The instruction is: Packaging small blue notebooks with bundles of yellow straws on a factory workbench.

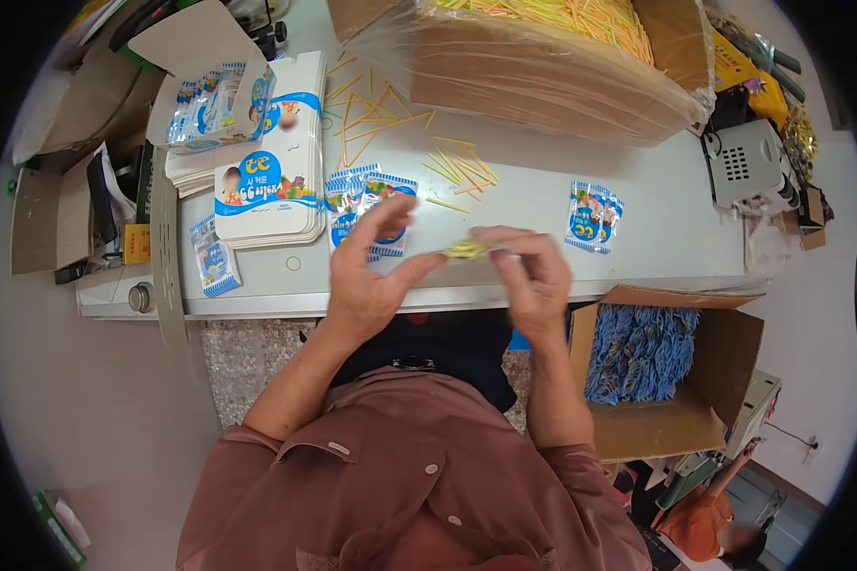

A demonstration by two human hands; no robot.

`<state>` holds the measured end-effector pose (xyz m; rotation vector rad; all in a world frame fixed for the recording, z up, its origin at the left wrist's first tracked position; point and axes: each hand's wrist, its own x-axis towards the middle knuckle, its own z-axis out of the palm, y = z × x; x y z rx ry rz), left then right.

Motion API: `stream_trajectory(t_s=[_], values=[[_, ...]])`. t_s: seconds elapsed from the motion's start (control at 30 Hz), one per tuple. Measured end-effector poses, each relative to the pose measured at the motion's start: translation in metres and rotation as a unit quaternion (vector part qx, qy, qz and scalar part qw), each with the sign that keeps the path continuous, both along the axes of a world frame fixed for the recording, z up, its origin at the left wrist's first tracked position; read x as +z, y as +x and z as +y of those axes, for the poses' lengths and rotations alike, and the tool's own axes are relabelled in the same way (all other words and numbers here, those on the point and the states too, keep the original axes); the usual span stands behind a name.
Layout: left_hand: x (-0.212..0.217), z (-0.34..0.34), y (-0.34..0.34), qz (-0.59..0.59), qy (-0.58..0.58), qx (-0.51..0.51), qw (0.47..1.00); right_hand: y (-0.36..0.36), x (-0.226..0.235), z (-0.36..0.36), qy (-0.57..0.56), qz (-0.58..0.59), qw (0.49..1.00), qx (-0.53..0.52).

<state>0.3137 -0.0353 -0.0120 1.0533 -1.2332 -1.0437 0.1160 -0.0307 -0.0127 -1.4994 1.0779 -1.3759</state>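
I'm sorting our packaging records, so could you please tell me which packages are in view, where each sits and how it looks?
Flat printed cards: stacked, table's left; white, blue band.
Small sachets: table's right; blue and white.
Open carton: far edge; brown, yellow sticks inside.
Floor carton: lower right; brown, blue packets inside.

White worktable (638, 257) spanning the upper view, over a speckled grey floor (257, 362). Open cardboard boxes (695, 381) stand at right; pale wall or floor surface (86, 409), possibly vinyl, at left.
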Motion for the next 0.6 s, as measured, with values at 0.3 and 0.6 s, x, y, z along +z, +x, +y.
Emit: stream_trajectory(t_s=[0.3, 0.6], values=[[-0.004, -0.023, 0.039, -0.533, 0.121, 0.093, 0.832, -0.149, 0.021, -0.052, 0.13, 0.104, 0.976, -0.141], [-0.014, -0.032, 0.039, -0.448, 0.202, 0.078, 0.868, -0.15, 0.008, -0.066, 0.062, 0.599, 0.754, -0.261]])
